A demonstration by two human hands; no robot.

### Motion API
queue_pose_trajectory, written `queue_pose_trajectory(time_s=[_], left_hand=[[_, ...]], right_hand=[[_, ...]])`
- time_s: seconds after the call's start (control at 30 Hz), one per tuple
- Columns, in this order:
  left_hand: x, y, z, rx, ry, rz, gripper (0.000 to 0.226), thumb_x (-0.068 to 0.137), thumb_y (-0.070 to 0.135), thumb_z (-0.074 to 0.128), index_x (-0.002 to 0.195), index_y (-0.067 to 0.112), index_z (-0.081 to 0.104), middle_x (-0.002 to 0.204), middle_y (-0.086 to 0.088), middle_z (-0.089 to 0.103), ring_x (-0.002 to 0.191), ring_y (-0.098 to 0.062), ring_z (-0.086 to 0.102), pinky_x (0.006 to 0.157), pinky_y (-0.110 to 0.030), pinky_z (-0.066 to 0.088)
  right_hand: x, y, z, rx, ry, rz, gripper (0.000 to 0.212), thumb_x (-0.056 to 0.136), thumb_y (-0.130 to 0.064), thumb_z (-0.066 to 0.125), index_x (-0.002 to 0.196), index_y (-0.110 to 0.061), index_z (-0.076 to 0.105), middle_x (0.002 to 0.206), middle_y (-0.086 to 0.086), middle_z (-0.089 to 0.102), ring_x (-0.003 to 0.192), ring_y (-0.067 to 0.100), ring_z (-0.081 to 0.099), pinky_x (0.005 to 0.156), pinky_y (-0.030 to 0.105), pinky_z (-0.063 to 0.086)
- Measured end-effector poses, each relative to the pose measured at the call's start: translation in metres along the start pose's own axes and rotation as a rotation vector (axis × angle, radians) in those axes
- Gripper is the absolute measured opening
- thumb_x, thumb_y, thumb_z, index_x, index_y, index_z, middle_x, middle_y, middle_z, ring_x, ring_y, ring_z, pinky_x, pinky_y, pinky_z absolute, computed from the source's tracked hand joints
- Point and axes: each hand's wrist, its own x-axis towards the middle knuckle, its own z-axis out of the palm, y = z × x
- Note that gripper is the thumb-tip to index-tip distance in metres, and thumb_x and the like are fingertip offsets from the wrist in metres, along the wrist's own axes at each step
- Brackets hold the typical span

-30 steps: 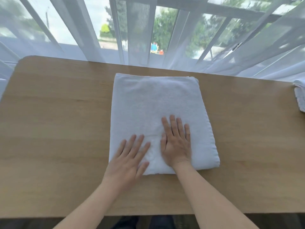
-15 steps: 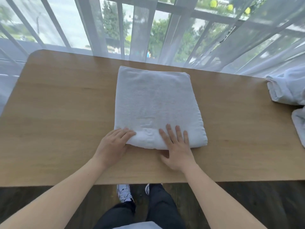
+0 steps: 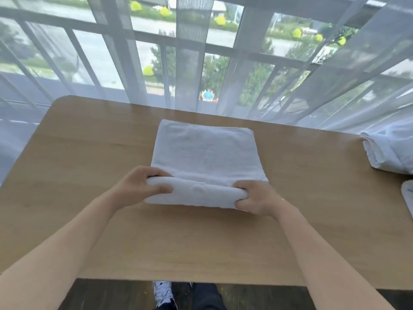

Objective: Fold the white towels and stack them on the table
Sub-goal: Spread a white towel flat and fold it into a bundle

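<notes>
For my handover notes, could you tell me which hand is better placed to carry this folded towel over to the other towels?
Probably the right hand: it grips the towel on the side nearer the other towels at the table's right edge.

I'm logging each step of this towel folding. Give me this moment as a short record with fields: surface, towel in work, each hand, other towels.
surface: wooden table
towel in work: white towel, folded, flat at mid-table, near edge lifted
left hand: grips the near left corner
right hand: grips the near right corner
other towels: white pile at the table's right edge, partly out of frame
backdrop: sheer curtain
</notes>
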Motion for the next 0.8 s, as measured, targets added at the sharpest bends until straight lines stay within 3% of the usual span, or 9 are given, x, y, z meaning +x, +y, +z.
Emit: queue_pose_trajectory(time_s=[0.1, 0.2, 0.33, 0.4, 0.47, 0.53, 0.6, 0.7, 0.8], left_hand=[[0.012, 0.014, -0.008, -0.289, 0.143, -0.015, 0.035, 0.082, 0.043, 0.077, 0.117, 0.037, 0.072, 0.112, 0.014, 0.075, 0.108, -0.003, 0.067, 0.081, -0.010, 0.050], [0.015, 0.021, -0.008, -0.476, 0.259, -0.003, 0.065, 0.076, 0.071, 0.070, 0.124, 0.028, 0.069, 0.119, 0.002, 0.074, 0.116, -0.013, 0.066, 0.095, -0.030, 0.048], [0.019, 0.021, 0.005, -0.396, 0.281, -0.041, 0.073, 0.049, 0.098, 0.060, 0.097, 0.045, 0.076, 0.096, 0.027, 0.073, 0.089, 0.012, 0.066, 0.074, -0.006, 0.048], [0.030, 0.022, 0.006, -0.242, 0.308, -0.085, 0.061, 0.048, 0.092, 0.067, 0.094, 0.052, 0.072, 0.092, 0.031, 0.072, 0.082, 0.013, 0.066, 0.065, -0.008, 0.049], [0.046, 0.025, 0.005, -0.203, 0.324, -0.136, 0.045, 0.055, 0.083, 0.069, 0.094, 0.060, 0.068, 0.096, 0.027, 0.073, 0.085, 0.008, 0.068, 0.068, -0.016, 0.051], [0.065, 0.027, 0.004, -0.237, 0.393, -0.177, 0.053, 0.057, 0.084, 0.066, 0.093, 0.045, 0.074, 0.092, 0.021, 0.075, 0.081, 0.002, 0.070, 0.067, -0.022, 0.050], [0.085, 0.028, 0.004, -0.248, 0.485, -0.221, 0.068, 0.056, 0.088, 0.061, 0.090, 0.030, 0.075, 0.083, 0.016, 0.076, 0.073, -0.001, 0.070, 0.061, -0.022, 0.049], [0.112, 0.024, 0.002, -0.252, 0.607, -0.328, 0.080, 0.056, 0.092, 0.056, 0.082, 0.018, 0.073, 0.068, 0.010, 0.071, 0.060, -0.005, 0.067, 0.057, -0.026, 0.048], [0.135, 0.015, -0.002, -0.267, 0.669, -0.437, 0.087, 0.055, 0.092, 0.056, 0.074, 0.007, 0.066, 0.068, -0.001, 0.063, 0.061, -0.020, 0.062, 0.059, -0.033, 0.045]], right_hand=[[0.023, -0.006, -0.035, 0.044, -0.041, 0.019, 0.026, 0.060, -0.032, 0.058, 0.085, -0.029, 0.065, 0.077, -0.011, 0.063, 0.078, 0.007, 0.057, 0.064, 0.029, 0.045], [0.047, -0.015, -0.065, 0.053, -0.095, 0.031, 0.027, 0.051, -0.027, 0.056, 0.075, -0.016, 0.058, 0.060, -0.011, 0.049, 0.065, 0.017, 0.046, 0.059, 0.031, 0.036], [0.077, -0.024, -0.097, 0.159, -0.198, 0.028, 0.022, 0.048, -0.024, 0.056, 0.059, -0.016, 0.040, 0.059, -0.009, 0.037, 0.063, 0.017, 0.035, 0.057, 0.031, 0.028], [0.092, -0.025, -0.108, 0.241, -0.248, 0.050, 0.024, 0.047, -0.022, 0.057, 0.060, -0.016, 0.039, 0.065, -0.003, 0.039, 0.066, 0.020, 0.037, 0.059, 0.031, 0.030], [0.106, -0.025, -0.117, 0.312, -0.299, 0.087, 0.027, 0.045, -0.019, 0.058, 0.067, -0.008, 0.046, 0.071, 0.003, 0.045, 0.068, 0.023, 0.043, 0.060, 0.029, 0.035], [0.121, -0.023, -0.127, 0.377, -0.330, 0.091, 0.034, 0.047, -0.015, 0.059, 0.076, 0.001, 0.051, 0.075, 0.007, 0.050, 0.070, 0.025, 0.048, 0.064, 0.031, 0.040], [0.137, -0.021, -0.140, 0.387, -0.334, 0.051, 0.027, 0.054, -0.014, 0.063, 0.079, -0.004, 0.060, 0.078, 0.008, 0.057, 0.072, 0.028, 0.055, 0.068, 0.035, 0.045], [0.157, -0.014, -0.164, 0.267, -0.275, -0.027, 0.020, 0.069, -0.030, 0.072, 0.089, -0.026, 0.069, 0.091, 0.001, 0.068, 0.085, 0.024, 0.066, 0.074, 0.037, 0.051], [0.173, 0.001, -0.176, -0.015, -0.158, -0.013, 0.036, 0.080, -0.064, 0.067, 0.093, -0.030, 0.063, 0.096, -0.008, 0.064, 0.090, 0.013, 0.061, 0.070, 0.030, 0.042]])
